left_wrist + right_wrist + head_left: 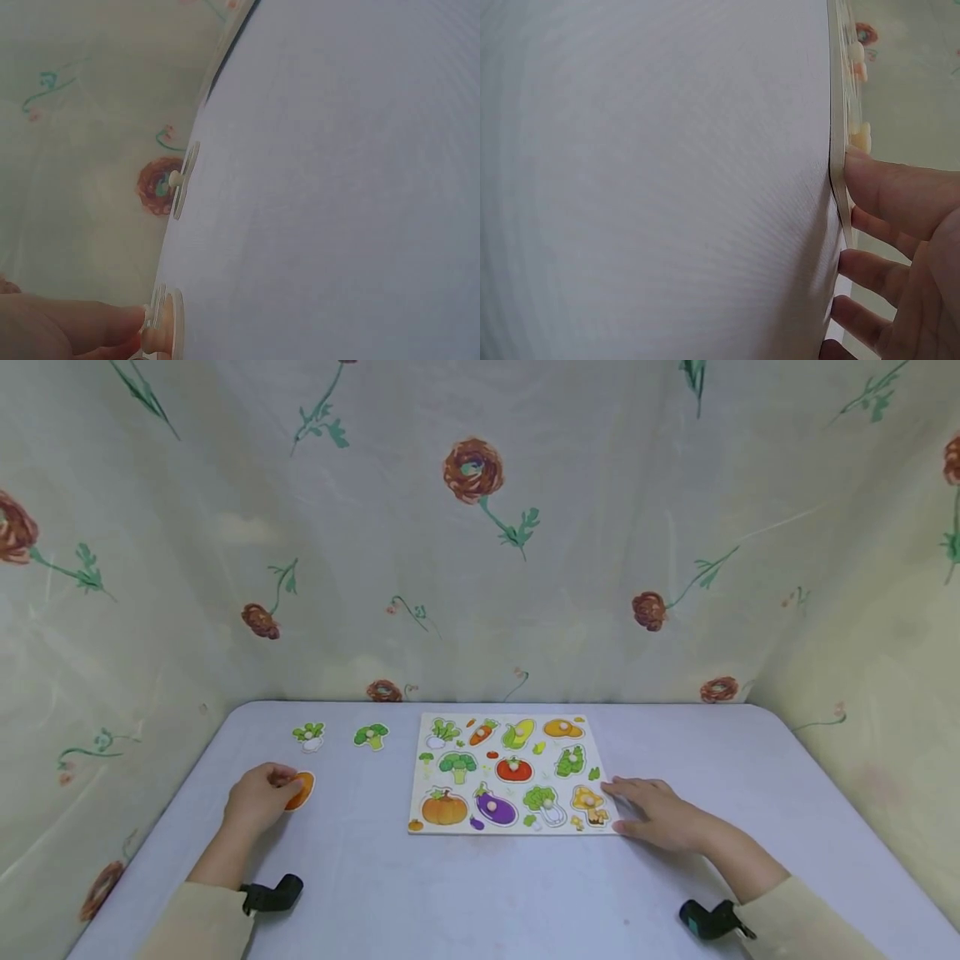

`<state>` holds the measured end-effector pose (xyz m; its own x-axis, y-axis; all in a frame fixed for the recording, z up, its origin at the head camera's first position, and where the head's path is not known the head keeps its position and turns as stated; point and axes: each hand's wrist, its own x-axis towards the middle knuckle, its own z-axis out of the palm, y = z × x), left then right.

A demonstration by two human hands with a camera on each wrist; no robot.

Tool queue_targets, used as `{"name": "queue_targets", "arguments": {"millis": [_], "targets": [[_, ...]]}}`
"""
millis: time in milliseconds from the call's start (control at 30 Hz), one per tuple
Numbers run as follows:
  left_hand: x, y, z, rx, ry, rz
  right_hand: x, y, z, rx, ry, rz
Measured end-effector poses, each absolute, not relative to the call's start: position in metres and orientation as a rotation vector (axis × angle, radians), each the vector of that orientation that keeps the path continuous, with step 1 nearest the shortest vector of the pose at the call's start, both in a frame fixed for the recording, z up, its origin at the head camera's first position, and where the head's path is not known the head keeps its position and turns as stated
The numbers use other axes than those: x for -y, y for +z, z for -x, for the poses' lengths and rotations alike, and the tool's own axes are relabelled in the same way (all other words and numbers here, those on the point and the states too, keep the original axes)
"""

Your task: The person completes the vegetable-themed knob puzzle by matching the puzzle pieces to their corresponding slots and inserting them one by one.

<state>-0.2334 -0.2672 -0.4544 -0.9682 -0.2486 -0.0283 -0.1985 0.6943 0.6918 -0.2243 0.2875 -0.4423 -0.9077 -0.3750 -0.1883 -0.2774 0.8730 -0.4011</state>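
On the left of the table my left hand (258, 797) pinches an orange puzzle piece (303, 791) by its knob. In the left wrist view the thumb and finger meet that wooden knob (154, 341), with the piece's thin edge beside it. Fingers cover part of the piece, so its full picture is hidden. A vegetable puzzle board (465, 781) lies flat in the middle. My right hand (663, 814) rests with extended fingers at the board's lower right corner. The right wrist view has its thumb touching the board's edge (838, 97).
Beyond the left hand lie a radish-like piece (309, 737) and a broccoli piece (371, 737). Several knobbed pictures, including an eggplant (501, 810) and a tomato (514, 770), are on the board. Flowered curtains (570, 527) hang behind and beside the white table (450, 893).
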Motion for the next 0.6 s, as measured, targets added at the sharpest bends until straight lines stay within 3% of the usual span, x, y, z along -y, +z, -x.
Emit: {"name": "queue_targets", "arguments": {"millis": [600], "targets": [[0.2654, -0.4539, 0.2327, 2.933, -1.044, -0.440, -0.2883, -0.4419, 0.2240, -2.789, -0.544, 0.521]]}}
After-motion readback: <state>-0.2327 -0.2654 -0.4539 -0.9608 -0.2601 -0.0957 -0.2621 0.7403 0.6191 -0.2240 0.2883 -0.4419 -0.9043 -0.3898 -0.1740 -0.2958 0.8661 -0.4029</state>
